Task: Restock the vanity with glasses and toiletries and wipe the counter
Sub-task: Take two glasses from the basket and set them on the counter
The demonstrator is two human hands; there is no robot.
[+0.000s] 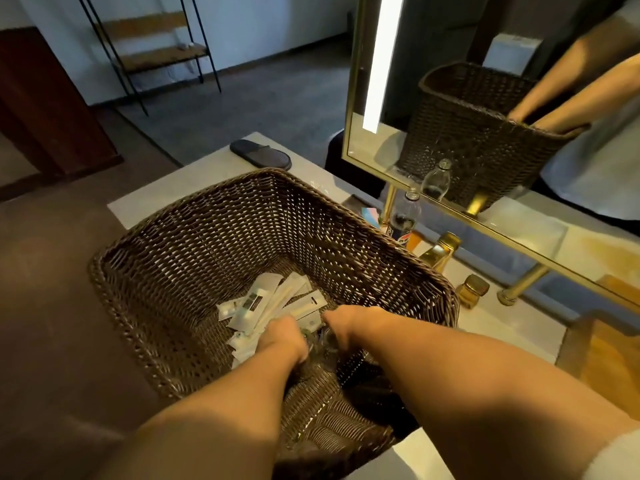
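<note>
Both hands reach deep into a dark brown wicker basket [194,258] that stands on the pale vanity counter [214,161], near its front edge. Left hand [282,336] is curled downward over the basket floor, fingers bent among the white sachets of toiletries [256,304]; whether it actually grips one cannot be told, since the fingertips are hidden. Right hand [341,322] is likewise curled, just beside the left, closing toward something dark and glassy between the two hands, but its hold cannot be made out either. The sachets lie fanned on the basket floor, touching the left hand's knuckles and spreading away from it toward the basket's far left wall. Beyond the basket, at the counter's far left corner, lies a dark flat pad [261,154]. Along the right edge, under the gold-framed mirror [353,98], stand a near-empty cola bottle [405,216] and gold taps [441,249]
</note>
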